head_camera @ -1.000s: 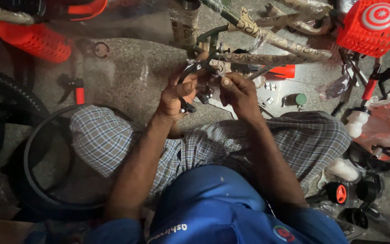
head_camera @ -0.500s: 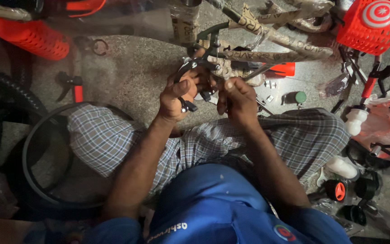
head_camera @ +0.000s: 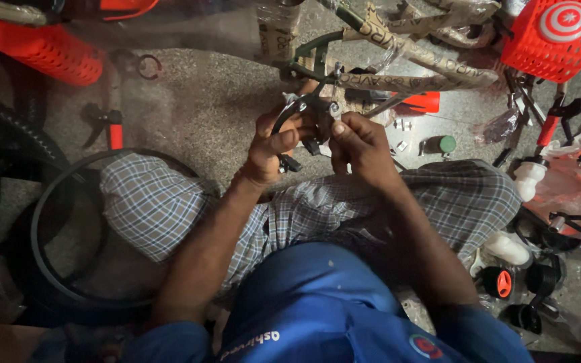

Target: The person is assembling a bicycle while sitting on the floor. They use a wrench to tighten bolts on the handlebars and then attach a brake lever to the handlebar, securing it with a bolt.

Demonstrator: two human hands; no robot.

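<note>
1. The left hand (head_camera: 274, 144) grips a black bicycle brake caliper (head_camera: 302, 119), its fingers curled tight around the curved arm on the caliper's left side, thumb laid across the front.
2. The right hand (head_camera: 364, 148) meets it from the other side, fingers pinched narrow on the small fitting at the caliper's right edge; what exactly sits between the fingertips is too small to tell.
3. The caliper is held up between both hands, above the person's knees and just in front of the bicycle frame (head_camera: 405, 64), which is wrapped in brown paper and clear plastic and lies across the stone floor (head_camera: 210, 101).
4. The person sits with legs in checked cloth (head_camera: 149, 202), wearing a blue shirt.
5. A grey tyre (head_camera: 62, 269) lies on the floor beside the left knee.
6. A red plastic basket (head_camera: 553, 47) stands at the upper right, another red basket (head_camera: 45, 50) at the upper left.
7. A small green-capped bottle (head_camera: 438, 144) lies on the floor near the right hand, with small metal parts (head_camera: 401, 126) just beside it.
8. Black and white bicycle parts (head_camera: 526, 181) lie scattered along the right side.
</note>
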